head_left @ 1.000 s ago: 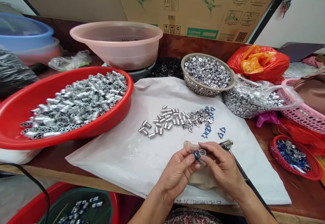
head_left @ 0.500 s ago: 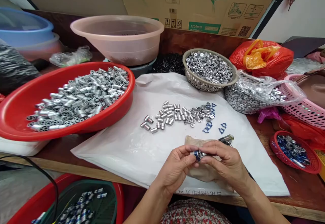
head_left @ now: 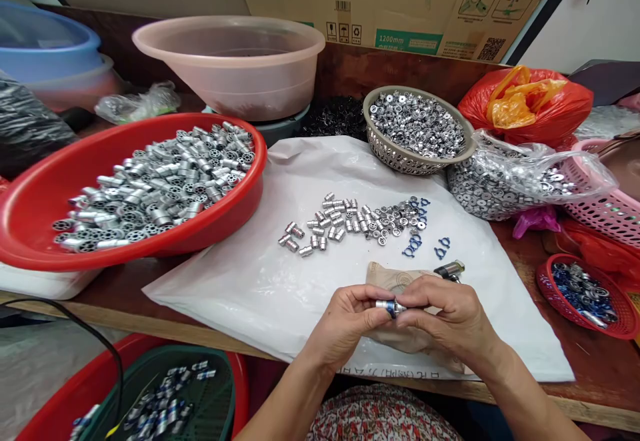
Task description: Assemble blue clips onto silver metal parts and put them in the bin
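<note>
Near the table's front edge, my left hand [head_left: 354, 313] pinches a small silver metal cylinder with a blue ring [head_left: 387, 306] between thumb and fingertips. My right hand [head_left: 443, 308] closes its thumb and forefinger on the right end of the same piece; whether a separate small part is in those fingertips, I cannot tell. Beneath both hands lies a tan cloth pad [head_left: 390, 278], with a dark, silver-ended tool [head_left: 450, 268] beside its far right corner. Beyond it are loose silver cylinders [head_left: 333, 218], small silver rings [head_left: 393, 221] and blue ring-shaped clips [head_left: 413, 244].
A red basin [head_left: 200, 244] of silver cylinders stands left. At the back are a pink basin [head_left: 230, 84], a grey basket of small metal parts [head_left: 400, 154] and a clear bag [head_left: 493, 194]. A small red basket [head_left: 625, 328] sits right; a green basket [head_left: 220, 394] is below left.
The held piece has turned so that its silver barrel shows left of the blue ring. Both hands remain closed on it. The view has shifted slightly.
</note>
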`<action>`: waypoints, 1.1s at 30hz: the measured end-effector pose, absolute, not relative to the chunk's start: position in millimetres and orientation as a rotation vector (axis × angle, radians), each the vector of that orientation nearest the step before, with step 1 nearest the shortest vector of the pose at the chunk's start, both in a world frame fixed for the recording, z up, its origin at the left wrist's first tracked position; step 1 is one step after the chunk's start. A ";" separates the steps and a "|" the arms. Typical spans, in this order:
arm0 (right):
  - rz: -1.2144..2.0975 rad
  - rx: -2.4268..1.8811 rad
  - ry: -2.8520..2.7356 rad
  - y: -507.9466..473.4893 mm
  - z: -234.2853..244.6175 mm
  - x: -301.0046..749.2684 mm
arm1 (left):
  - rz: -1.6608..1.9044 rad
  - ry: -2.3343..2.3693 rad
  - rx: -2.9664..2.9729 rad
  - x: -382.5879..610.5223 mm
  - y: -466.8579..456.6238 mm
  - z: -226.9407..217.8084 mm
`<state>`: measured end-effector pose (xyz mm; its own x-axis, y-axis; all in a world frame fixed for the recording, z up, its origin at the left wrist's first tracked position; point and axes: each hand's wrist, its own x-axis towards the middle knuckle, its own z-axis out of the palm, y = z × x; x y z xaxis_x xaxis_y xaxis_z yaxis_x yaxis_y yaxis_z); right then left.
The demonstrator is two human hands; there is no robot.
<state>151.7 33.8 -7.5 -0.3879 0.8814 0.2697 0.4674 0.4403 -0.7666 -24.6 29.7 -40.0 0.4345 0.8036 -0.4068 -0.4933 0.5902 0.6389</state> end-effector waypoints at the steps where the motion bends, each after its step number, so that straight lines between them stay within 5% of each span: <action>1: 0.780 -1.122 -2.016 33.5 -8.4 151.1 | 0.845 0.762 0.464 -24.4 30.2 -40.5; 10: 0.824 -1.399 -1.817 48.0 -34.9 152.1 | 1.081 0.943 0.388 -6.1 35.8 -46.9; 15: 0.394 -1.693 -1.837 120.0 -53.2 189.9 | 1.081 0.882 0.307 -6.3 41.5 -43.3; 22: 0.321 -1.702 -1.868 136.0 -55.8 202.9 | 1.115 0.850 0.350 -10.4 42.0 -41.9; 33: 1.045 -1.356 -1.645 35.4 -23.6 147.6 | 1.016 0.774 0.468 -10.8 34.0 -40.3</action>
<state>147.6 35.4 -23.6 -0.1585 0.9862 0.0488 0.3752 0.1059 -0.9209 -10.8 34.0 -40.3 0.3026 0.8854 -0.3529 -0.5754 0.4649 0.6729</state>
